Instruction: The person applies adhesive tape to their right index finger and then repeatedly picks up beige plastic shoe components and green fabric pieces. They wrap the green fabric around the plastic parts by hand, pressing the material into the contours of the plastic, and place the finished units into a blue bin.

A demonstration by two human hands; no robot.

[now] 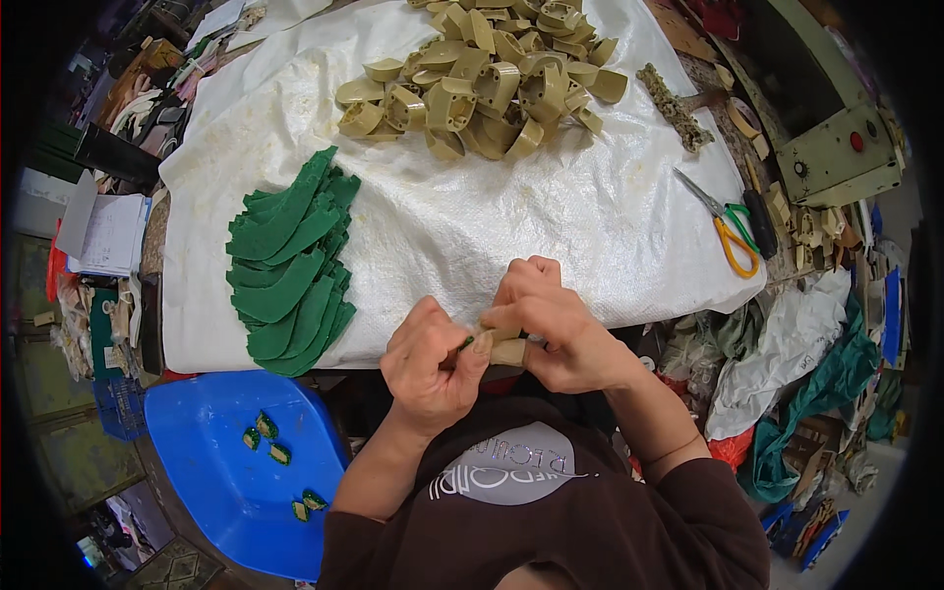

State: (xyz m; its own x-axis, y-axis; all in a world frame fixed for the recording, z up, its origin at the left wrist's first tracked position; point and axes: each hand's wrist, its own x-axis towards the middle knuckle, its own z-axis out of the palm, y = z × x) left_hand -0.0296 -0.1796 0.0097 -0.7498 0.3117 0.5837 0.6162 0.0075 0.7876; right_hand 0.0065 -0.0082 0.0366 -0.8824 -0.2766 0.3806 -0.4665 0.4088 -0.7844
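Observation:
Close to my body, at the front edge of the white sheet (433,221), both hands meet over one tan heel-shaped piece (507,352). My right hand (570,334) is closed around it. Pinched against its left side is my left hand (428,364), with a bit of green material (465,343) showing by the fingertips; most of that is hidden. A fanned stack of green curved cut pieces (295,265) lies to the left. At the far side of the sheet is a heap of similar tan heel pieces (497,84).
Below left, a blue tub (216,501) holds several green-covered pieces (280,453). Scissors (723,221) with orange and green handles lie at the right beside a black-handled tool (759,224). A crusty stick (675,108) lies farther back. Bags and cloth crowd the lower right.

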